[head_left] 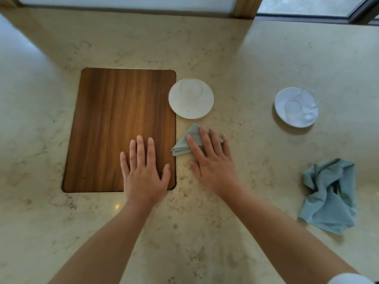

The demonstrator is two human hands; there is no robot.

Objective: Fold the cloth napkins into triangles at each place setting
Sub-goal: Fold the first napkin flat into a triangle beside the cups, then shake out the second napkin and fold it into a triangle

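The right grip is released, its straight fingers pressing flat on the folded grey-green napkin. The napkin lies as a triangle on the worktop, its point aimed away from the palm. Just to that grip's left, the left grip is also released, resting flat on a wooden board. Just past the right fingertips sits a white saucer carrying a glass cup. Well off to the right grip's right lies a crumpled blue napkin, with a second saucer and a second glass cup beyond it.
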